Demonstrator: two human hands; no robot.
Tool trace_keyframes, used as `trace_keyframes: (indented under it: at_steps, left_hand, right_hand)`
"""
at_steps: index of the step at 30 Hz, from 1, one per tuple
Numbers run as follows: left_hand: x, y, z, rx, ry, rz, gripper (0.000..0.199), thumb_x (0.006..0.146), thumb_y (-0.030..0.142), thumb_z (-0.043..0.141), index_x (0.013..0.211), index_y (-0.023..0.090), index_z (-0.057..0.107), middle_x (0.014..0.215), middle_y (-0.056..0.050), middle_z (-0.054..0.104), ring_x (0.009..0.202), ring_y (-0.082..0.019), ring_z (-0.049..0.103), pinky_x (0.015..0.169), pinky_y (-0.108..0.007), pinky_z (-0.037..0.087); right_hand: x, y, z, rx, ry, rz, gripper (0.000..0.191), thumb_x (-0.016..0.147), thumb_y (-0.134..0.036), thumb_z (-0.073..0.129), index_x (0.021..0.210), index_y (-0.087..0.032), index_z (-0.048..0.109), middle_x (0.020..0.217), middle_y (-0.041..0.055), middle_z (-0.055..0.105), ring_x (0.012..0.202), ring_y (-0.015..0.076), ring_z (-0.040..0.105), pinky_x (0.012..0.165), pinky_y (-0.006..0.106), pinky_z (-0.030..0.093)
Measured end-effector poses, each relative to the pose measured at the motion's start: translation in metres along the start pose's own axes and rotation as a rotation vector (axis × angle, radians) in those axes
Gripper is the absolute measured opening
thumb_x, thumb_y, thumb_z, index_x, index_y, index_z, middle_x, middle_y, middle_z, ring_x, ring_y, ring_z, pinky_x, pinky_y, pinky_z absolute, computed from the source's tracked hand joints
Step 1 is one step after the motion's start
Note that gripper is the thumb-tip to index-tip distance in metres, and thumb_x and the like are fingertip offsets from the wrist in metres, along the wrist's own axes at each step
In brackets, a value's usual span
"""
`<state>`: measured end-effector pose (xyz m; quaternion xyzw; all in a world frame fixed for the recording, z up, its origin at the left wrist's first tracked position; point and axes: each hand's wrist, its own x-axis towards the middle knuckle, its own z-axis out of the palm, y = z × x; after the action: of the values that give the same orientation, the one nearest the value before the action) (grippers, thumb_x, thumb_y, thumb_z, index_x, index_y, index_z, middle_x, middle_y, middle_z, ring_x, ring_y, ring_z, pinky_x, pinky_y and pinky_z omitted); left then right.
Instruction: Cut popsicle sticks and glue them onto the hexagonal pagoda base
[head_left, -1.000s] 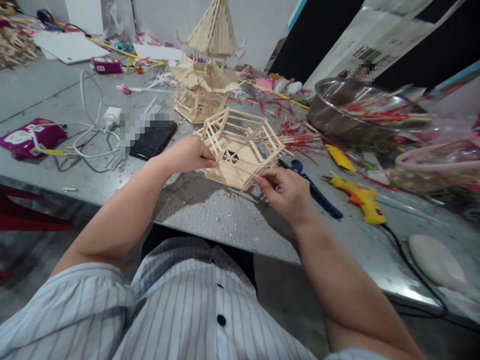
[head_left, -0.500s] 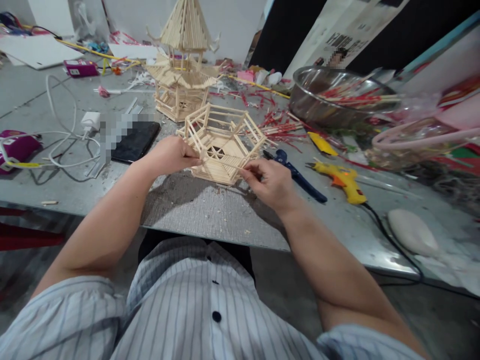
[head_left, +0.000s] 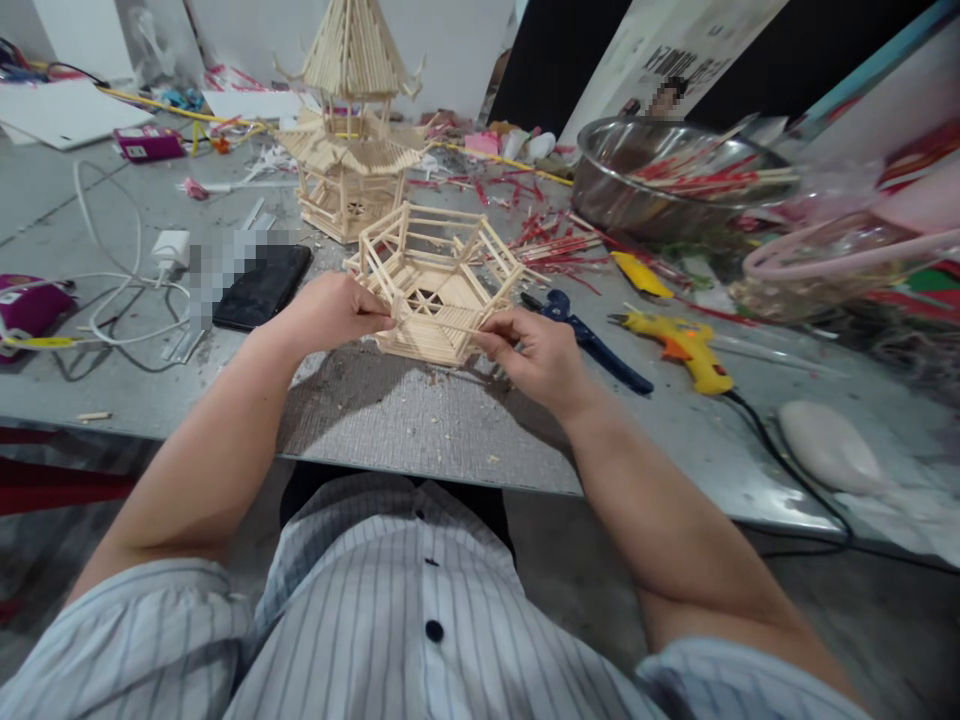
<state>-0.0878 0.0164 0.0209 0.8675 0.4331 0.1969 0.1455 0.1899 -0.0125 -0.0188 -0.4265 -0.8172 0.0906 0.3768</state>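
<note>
A six-sided frame of thin wooden sticks (head_left: 429, 345) stands on the table in front of me, with a planked floor and open railings. Across its near side runs a thin wooden stick (head_left: 442, 322), its ends at my two hands. My left hand (head_left: 337, 312) is closed, thumb and finger pinching the stick's left end by a corner post. At the right end my right hand (head_left: 529, 352) pinches the same stick, fingers closed. Behind the frame rises a finished-looking stick pagoda (head_left: 352, 155) with a pointed roof.
Blue cutting pliers (head_left: 596, 345) and a yellow glue gun (head_left: 679, 350) with a black cord lie to the right. A steel bowl (head_left: 600, 205) with red-and-wood sticks stands behind them. A black phone (head_left: 262, 287), a white charger (head_left: 171, 250) and its cable lie on the left.
The view has shifted slightly, so most things sit a little further left. Both hands remain at the stick on the near side, with hardly any movement.
</note>
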Motion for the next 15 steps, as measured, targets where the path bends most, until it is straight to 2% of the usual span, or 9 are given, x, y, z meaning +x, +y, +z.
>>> trace_keyframes:
  at_steps: [8,15]
  left_hand:
    - [0.0005,0.0030,-0.0008,0.028,0.000,-0.006,0.029,0.080,0.032,0.059,0.057,0.016,0.063,0.048,0.004,0.046,0.049,-0.007,0.034,0.054,-0.024,0.025]
    - [-0.0012,-0.0011,0.0007,-0.011,0.013,-0.024,0.027,0.081,0.036,0.059,0.065,0.017,0.069,0.056,0.001,0.062,0.054,-0.009,0.046,0.057,-0.023,0.032]
  right_hand:
    - [0.0005,0.0009,0.0006,0.040,-0.020,0.028,0.032,0.089,-0.050,0.053,0.083,-0.021,0.062,0.069,0.0028,0.063,0.064,0.0155,0.055,0.063,0.030,0.041]
    - [0.0003,0.0010,0.0015,0.047,-0.026,0.031,0.030,0.089,-0.049,0.052,0.084,-0.021,0.060,0.067,0.0022,0.062,0.063,0.0158,0.055,0.062,0.030,0.041]
